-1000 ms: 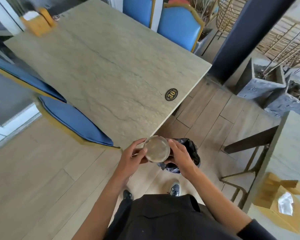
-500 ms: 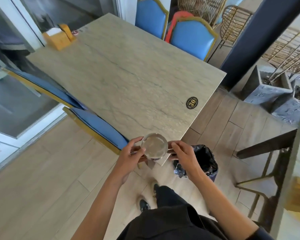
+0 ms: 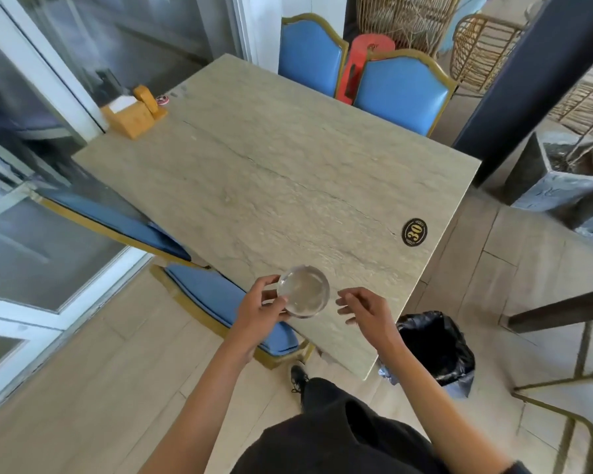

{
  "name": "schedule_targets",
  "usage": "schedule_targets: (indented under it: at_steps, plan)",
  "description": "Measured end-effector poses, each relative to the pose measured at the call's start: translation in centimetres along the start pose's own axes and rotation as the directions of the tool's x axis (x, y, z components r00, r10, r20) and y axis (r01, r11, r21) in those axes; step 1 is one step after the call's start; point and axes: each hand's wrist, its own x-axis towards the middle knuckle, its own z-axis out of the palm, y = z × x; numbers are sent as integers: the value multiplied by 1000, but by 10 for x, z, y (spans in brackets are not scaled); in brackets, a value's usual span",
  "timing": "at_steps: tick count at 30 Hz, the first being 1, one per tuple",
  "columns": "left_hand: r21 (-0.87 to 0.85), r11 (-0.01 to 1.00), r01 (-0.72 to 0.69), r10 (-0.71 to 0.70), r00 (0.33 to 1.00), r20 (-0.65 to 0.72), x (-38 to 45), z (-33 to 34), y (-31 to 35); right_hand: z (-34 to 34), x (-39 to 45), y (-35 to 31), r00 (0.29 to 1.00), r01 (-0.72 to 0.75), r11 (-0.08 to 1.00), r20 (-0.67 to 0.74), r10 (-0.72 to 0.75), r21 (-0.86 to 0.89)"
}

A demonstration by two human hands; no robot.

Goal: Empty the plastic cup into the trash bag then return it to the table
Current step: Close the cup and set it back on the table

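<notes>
The left hand (image 3: 261,309) grips the clear plastic cup (image 3: 303,291) by its left rim, fingers curled around it, over the near end of the table (image 3: 271,172); whether the cup rests on the top cannot be told. The right hand (image 3: 367,311) hovers just beside the cup, fingers spread and holding nothing. One trash bag (image 3: 437,350) lines a bin on the floor beside the table's near corner. Two blue chairs (image 3: 399,90) stand at the far end; one wooden napkin holder (image 3: 132,114) sits at the far left corner.
</notes>
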Motion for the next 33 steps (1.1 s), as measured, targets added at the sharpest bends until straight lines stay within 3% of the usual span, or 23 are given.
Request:
schedule_targets:
  at_steps: [5, 9, 14, 17, 22, 27, 33]
  plan:
    - [106, 994, -11, 11, 1000, -3, 51, -39, 18, 32, 38, -13, 998, 63, 984, -19, -67, -164]
    - [170, 986, 1, 1, 1000, -11, 89, -73, 26, 60, 71, -36, 990, 144, 939, 41, -138, -313]
    - [239, 970, 34, -35, 999, -1, 146, -109, 30, 106, 106, -61, 976, 157, 884, 205, -71, -440]
    - [292, 955, 45, -69, 995, 74, 185, -130, 35, 142, 129, -66, 964, 197, 806, 258, -57, -558]
    - [369, 929, -13, -87, 963, 255, 233, -161, 49, 203, 149, -78, 989, 141, 808, 108, -97, -572]
    - [424, 896, -135, -90, 878, 469, 264, -188, 66, 241, 163, -101, 991, 85, 832, -39, -127, -548]
    - [528, 802, -280, -161, 749, 643, 270, -209, 89, 246, 176, -114, 990, 120, 837, 5, -139, -534]
